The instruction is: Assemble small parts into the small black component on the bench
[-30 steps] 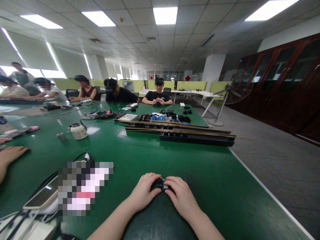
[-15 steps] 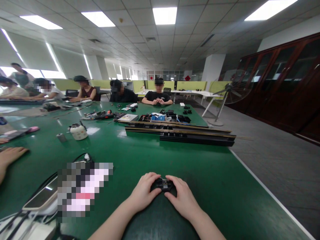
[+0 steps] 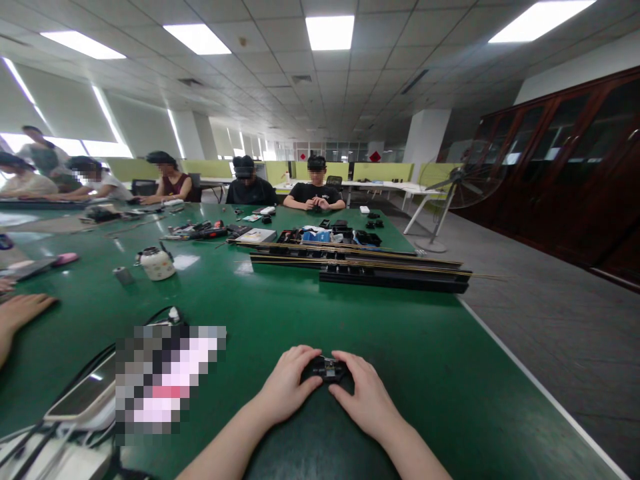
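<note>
A small black device with a silvery, shiny part in its middle lies low in front of me at the green table. Its exact kind is too small to make out. My left hand grips its left end, fingertips on the far side and thumb on the near side. On the opposite end, my right hand holds it the same way, with thumb and fingers curved round it. Both ends of the device are partly covered by my fingers.
Beyond my hands lie long black rails with thin brass-coloured rods. To the left are a phone with cables, a blurred-out item, a white pot-like container and another person's hand. Several people sit farther back.
My hands and the black device look unmoved. At the far side, the person in dark clothes has raised their head and sits more upright.
</note>
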A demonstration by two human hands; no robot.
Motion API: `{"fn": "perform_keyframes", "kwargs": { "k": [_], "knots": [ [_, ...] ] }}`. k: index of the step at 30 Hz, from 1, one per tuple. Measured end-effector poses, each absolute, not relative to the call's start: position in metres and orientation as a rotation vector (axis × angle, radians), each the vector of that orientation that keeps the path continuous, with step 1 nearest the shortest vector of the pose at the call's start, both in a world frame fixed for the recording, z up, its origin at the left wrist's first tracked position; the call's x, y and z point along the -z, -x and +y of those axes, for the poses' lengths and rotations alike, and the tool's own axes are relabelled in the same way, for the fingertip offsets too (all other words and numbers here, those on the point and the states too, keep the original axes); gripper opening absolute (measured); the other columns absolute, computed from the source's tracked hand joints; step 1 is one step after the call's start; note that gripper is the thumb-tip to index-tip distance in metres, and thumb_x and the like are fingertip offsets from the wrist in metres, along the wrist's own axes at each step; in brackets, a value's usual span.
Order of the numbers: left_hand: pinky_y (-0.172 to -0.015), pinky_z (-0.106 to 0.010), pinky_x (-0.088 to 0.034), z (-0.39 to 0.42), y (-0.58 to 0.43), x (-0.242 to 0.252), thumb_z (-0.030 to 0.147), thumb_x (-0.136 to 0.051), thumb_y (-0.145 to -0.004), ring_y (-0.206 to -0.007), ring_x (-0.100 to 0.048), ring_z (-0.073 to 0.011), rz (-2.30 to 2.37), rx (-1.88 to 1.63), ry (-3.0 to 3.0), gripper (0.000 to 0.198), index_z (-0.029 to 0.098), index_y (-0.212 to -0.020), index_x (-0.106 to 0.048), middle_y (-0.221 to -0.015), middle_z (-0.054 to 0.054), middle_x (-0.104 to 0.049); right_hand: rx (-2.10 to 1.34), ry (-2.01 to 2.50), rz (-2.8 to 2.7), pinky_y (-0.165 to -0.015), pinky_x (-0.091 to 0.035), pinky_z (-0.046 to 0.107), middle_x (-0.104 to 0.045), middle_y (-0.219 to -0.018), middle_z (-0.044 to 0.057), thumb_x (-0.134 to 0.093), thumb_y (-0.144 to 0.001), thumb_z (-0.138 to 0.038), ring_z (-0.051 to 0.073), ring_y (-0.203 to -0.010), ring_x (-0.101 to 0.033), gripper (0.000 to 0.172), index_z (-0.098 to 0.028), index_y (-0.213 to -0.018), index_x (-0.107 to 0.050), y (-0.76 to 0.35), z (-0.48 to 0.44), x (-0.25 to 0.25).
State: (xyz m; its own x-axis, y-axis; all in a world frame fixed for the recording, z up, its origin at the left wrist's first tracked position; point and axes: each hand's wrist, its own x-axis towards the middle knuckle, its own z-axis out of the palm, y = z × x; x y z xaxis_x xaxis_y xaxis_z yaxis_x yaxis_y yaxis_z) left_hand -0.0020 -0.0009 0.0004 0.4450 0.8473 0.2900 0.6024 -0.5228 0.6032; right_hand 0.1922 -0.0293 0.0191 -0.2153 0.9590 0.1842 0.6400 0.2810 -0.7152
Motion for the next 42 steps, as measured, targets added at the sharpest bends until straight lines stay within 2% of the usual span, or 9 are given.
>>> {"fn": "perform_keyframes", "kwargs": {
  "k": [21,32,42],
  "knots": [
    [-0.092,-0.039,-0.041,-0.0005,0.0020,0.0026,0.019,-0.062,-0.078,-0.102,-0.051,-0.0237,1.202,-0.825,-2.287,0.039,0.024,-0.116,-0.053,-0.110,-0.006,-0.057,-0.682,1.425,-1.915,-0.097,-0.037,0.038,-0.060,-0.117,0.006,-0.059,-0.068,-0.022,0.023,-0.110,-0.053,0.046,-0.023,-0.114,-0.054,-0.1922,-0.0287,-0.0190],
    [-0.092,-0.038,-0.041,-0.0007,0.0010,-0.0009,0.020,-0.062,-0.078,-0.103,-0.051,-0.0237,1.201,-0.817,-2.274,0.039,0.023,-0.115,-0.053,-0.110,-0.006,-0.057,-0.770,1.394,-1.796,-0.094,-0.041,0.038,-0.062,-0.112,0.007,-0.054,-0.077,-0.036,0.022,-0.105,-0.056,0.038,-0.023,-0.113,-0.055,-0.1943,-0.0262,-0.0149],
    [-0.092,-0.038,-0.040,-0.0024,0.0003,-0.0019,0.018,-0.062,-0.077,-0.103,-0.051,-0.0236,1.214,-0.805,-2.270,0.040,0.023,-0.115,-0.053,-0.110,-0.006,-0.057,-0.845,1.379,-1.607,-0.089,-0.046,0.036,-0.065,-0.105,0.007,-0.052,-0.079,-0.039,0.021,-0.097,-0.060,0.032,-0.022,-0.106,-0.058,-0.1965,-0.0226,-0.0151]
  ]
}}
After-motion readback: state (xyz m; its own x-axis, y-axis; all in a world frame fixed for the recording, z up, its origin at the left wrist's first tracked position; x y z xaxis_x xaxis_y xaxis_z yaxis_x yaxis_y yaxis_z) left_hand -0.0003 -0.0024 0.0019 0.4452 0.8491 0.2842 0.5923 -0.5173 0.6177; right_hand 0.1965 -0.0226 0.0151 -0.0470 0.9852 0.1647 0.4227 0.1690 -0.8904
